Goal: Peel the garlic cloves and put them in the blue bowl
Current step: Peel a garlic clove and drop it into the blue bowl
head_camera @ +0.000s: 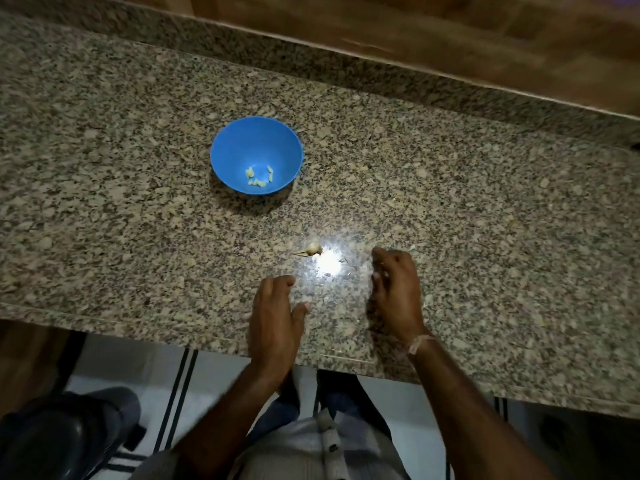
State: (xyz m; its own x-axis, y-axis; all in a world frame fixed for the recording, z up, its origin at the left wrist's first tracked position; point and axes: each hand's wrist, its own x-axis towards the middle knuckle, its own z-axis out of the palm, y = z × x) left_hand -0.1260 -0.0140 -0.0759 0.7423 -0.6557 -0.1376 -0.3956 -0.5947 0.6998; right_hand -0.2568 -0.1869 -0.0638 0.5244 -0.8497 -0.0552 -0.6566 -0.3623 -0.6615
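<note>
Blue bowl (242,140) on tabletop (104,202), peeled cloves (259,177) inside. Garlic piece (310,251) just ahead of grips, open granite around. Left grip (273,323) spread, empty, near front edge; right grip (396,292) curled, blurred, contents unclear.

Dim overall; a white glare spot on the granite countertop (138,168) between left hand (273,323) and right hand (394,292); far wooden panel (450,36) blurred.

Polished speckled granite counter (450,188) reads glossy on my monitor, with a white glare near its front edge. The blue bowl (242,140) looks to me like smooth plastic with a soft sheen. The peeled cloves (258,176) inside are pale and smooth. The garlic piece (311,250) wears dry, papery skin. Far side: matt wood panelling (415,26). Nearest: ribbed cloth shirt (311,452).
</note>
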